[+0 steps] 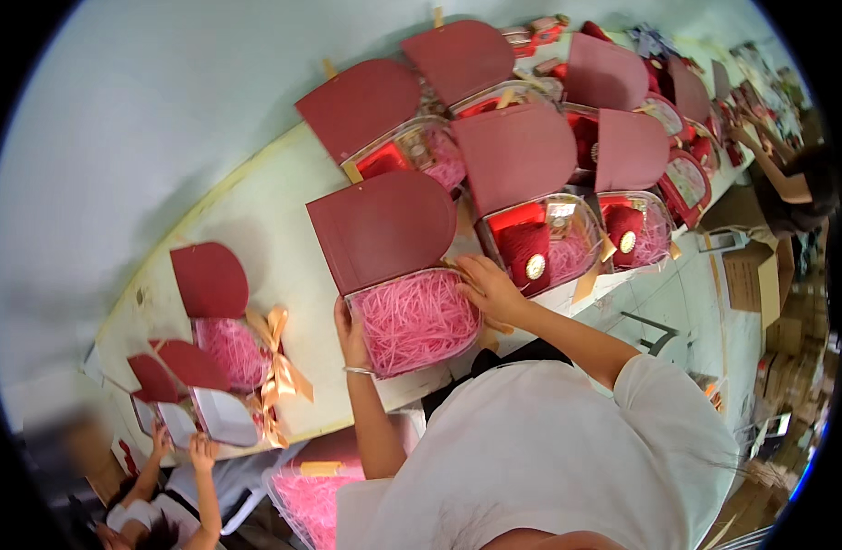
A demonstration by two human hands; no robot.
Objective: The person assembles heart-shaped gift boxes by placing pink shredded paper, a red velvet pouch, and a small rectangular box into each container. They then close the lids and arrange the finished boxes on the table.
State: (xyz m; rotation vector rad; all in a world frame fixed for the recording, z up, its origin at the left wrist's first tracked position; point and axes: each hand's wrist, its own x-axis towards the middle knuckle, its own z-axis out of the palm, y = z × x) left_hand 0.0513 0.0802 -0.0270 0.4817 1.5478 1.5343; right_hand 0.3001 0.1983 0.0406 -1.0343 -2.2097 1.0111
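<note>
Before me on the table is a gift box [421,323] filled with pink shredded paper, its dark red lid [386,230] raised and leaning away from me. My left hand [352,335] grips the box's left side, with the thumb out of clear sight. My right hand [492,292] holds the rounded right rim near the lid's hinge side, fingers over the edge. Gold ribbon [498,326] shows below the right wrist. Just right of that hand stands another open box [555,275] with a dark red knitted item [526,256], a red packet and pink paper inside.
Several filled boxes with raised lids [362,103] line the long table [256,206] toward the right. On the left, a person's hands [201,450] touch white-lined boxes [223,416]. A tub of pink shredded paper [304,502] sits below the table edge. Cardboard boxes [751,275] stand on the right.
</note>
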